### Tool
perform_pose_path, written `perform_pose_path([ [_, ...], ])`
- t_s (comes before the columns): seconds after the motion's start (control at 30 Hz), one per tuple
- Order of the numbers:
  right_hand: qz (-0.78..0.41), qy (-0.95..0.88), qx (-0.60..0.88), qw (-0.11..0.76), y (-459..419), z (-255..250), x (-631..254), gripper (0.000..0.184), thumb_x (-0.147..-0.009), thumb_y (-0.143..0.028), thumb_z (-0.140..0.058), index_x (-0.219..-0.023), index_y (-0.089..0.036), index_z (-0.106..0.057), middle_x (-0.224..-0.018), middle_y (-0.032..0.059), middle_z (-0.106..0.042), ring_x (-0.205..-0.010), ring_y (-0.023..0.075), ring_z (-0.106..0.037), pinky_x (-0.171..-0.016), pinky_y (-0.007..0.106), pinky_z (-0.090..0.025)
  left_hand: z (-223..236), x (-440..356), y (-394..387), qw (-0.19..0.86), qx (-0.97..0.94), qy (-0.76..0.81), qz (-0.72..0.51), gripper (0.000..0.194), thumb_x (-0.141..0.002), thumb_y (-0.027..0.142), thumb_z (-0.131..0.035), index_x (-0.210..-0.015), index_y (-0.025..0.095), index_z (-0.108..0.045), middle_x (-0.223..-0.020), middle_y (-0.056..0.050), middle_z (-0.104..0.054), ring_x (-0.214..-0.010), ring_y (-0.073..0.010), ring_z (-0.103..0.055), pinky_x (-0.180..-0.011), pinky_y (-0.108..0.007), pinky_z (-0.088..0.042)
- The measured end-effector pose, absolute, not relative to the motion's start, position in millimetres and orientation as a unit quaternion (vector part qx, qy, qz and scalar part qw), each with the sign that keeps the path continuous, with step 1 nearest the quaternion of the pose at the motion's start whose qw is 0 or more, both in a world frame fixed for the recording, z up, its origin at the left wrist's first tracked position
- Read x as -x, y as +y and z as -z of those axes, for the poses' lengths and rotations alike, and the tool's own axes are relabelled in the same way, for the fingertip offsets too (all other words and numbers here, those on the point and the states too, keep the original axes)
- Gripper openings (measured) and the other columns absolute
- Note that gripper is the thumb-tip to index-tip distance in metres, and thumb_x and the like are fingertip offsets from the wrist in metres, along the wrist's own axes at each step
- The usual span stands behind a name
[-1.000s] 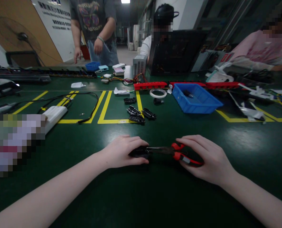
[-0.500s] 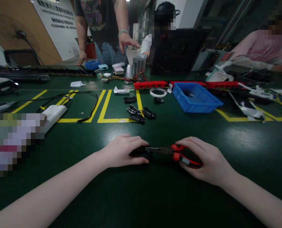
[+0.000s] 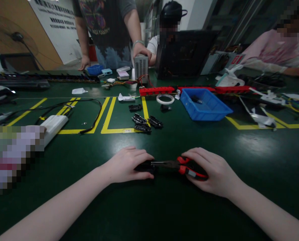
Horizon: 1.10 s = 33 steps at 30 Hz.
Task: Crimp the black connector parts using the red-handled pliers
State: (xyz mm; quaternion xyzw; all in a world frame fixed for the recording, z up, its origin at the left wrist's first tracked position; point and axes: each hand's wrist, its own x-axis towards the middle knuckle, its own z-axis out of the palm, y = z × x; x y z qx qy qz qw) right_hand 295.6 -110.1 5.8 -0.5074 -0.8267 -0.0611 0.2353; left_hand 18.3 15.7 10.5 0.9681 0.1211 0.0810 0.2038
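My left hand (image 3: 130,164) is closed around a small black plastic part (image 3: 145,166), pressing it on the green tabletop; the fingers hide much of it. In my right hand (image 3: 212,169) are needle-nose pliers (image 3: 173,164) with red and black handles. Their jaws point left, and the tip meets the right end of the black part. Whether the jaws grip anything there is too small to tell. Beyond my hands lie several similar black parts (image 3: 142,128), with another one (image 3: 135,107) a little farther back.
A blue bin (image 3: 207,112) with a dark item inside stands at the right. Near it are a white ring (image 3: 165,99) and red strips (image 3: 156,90). A black cable (image 3: 99,117) and a white box (image 3: 54,126) lie left. Across the table, a person's hand rests on a metal power unit (image 3: 141,68).
The view has shifted slightly. Both hands keep their hold, with the pliers still against the black part. Across the table, the standing person's hand has come down onto the metal unit.
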Motion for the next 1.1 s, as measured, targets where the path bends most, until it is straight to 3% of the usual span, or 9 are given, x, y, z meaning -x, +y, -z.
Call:
perform_pose_path([
  [0.33, 0.179, -0.855, 0.444, 0.2, -94.8, -7.5, -309.0, 0.045, -0.083, -0.021, -0.06, -0.128, -0.015, -0.055, -0.107, 0.0129, -0.067, -0.094, 0.0248, -0.064, -0.077, 0.039, -0.054, -10.7, -17.6, 16.3, 0.198, -0.967, 0.127, -0.098, 0.044, -0.09, 0.051, -0.06, -0.12, 0.019, -0.059, -0.098, -0.004, -0.062, -0.084, -0.0184, -0.06, -0.071, -0.03, -0.044],
  [0.6, 0.283, -0.827, 0.437, 0.213, -83.9, -6.9, -310.3, 0.04, -0.084, -0.025, -0.061, -0.123, -0.016, -0.057, -0.109, 0.0134, -0.067, -0.099, 0.0296, -0.064, -0.089, 0.046, -0.045, -6.3, -15.2, 19.8, 0.145, -0.973, 0.122, -0.135, 0.046, -0.091, 0.051, -0.058, -0.121, 0.018, -0.063, -0.107, -0.008, -0.06, -0.091, -0.02, -0.06, -0.072, -0.03, -0.047],
  [0.9, 0.339, -0.788, 0.467, 0.213, -87.2, -4.5, -307.3, 0.043, -0.085, -0.043, -0.06, -0.117, -0.014, -0.058, -0.103, 0.016, -0.067, -0.091, 0.0311, -0.064, -0.077, 0.044, -0.046, -7.4, -8.3, 13.2, 0.122, -0.967, 0.125, -0.183, 0.037, -0.096, 0.04, -0.053, -0.124, 0.018, -0.062, -0.108, -0.008, -0.064, -0.096, -0.0197, -0.06, -0.081, -0.03, -0.047],
  [1.1, 0.342, -0.803, 0.448, 0.194, -83.7, -2.0, -304.2, 0.045, -0.087, -0.047, -0.057, -0.117, -0.014, -0.058, -0.104, 0.0174, -0.066, -0.091, 0.0324, -0.062, -0.077, 0.046, -0.046, -5.7, -2.8, 6.8, 0.135, -0.962, 0.144, -0.189, 0.034, -0.096, 0.036, -0.053, -0.126, 0.02, -0.06, -0.113, -0.008, -0.064, -0.1, -0.0198, -0.061, -0.084, -0.031, -0.048],
])
